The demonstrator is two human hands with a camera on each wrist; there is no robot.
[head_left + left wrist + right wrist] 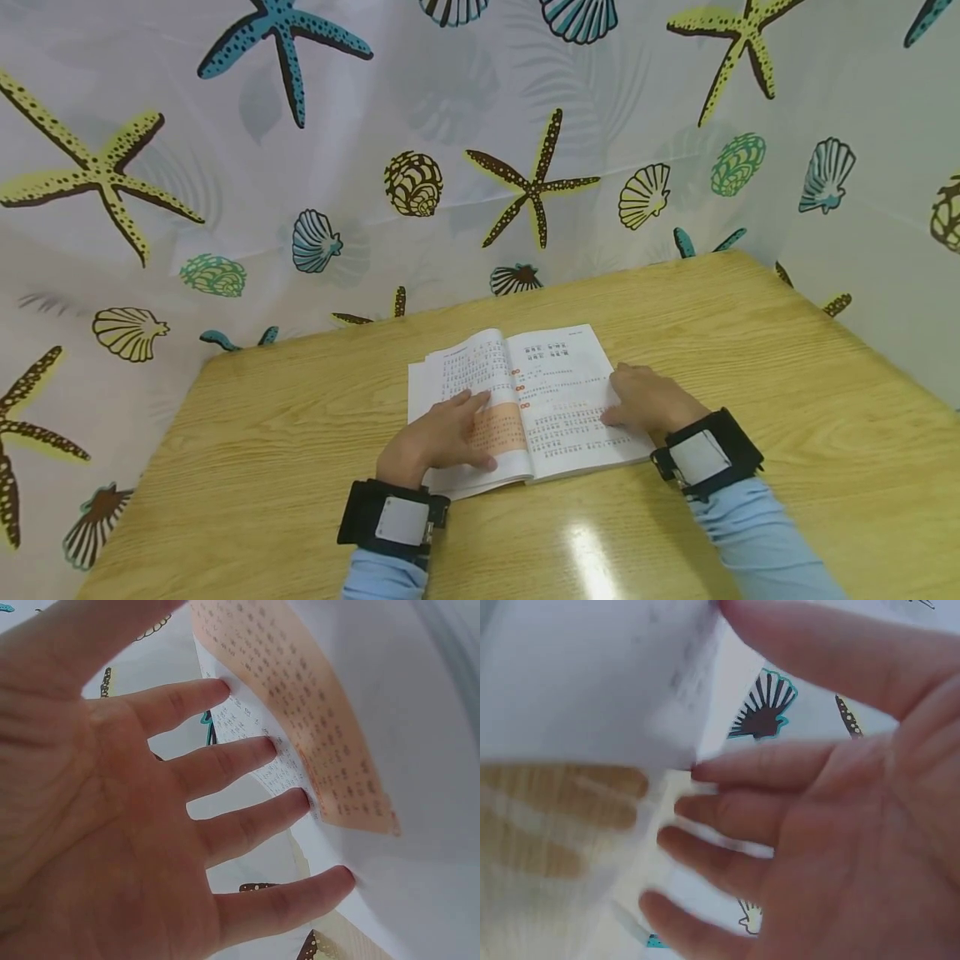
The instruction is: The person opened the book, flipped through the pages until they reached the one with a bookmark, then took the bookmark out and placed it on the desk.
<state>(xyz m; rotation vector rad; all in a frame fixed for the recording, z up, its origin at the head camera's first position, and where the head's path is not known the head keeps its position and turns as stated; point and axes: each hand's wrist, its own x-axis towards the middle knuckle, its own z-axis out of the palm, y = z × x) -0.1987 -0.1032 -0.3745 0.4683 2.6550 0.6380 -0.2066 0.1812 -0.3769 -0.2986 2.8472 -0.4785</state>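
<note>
An open book (pixel 562 400) with printed text lies on the wooden table, and an orange text block (pixel 498 427) marks its left page. On that left page rests my left hand (pixel 435 437), fingers spread. The left wrist view shows the straight fingertips of the left hand (pixel 225 787) on the paper beside the orange block. My right hand (pixel 651 398) is at the right edge of the book. Close up, the thumb and index finger of the right hand (pixel 810 802) touch the page's edge well apart from each other, while the other fingers extend nearly straight.
The wooden table (pixel 285 450) extends around the book on all sides. Behind it hangs a white cloth (pixel 457 275) printed with starfish and shells, which also runs along the right side. Each wrist wears a black strap (pixel 390 521) with a white plate.
</note>
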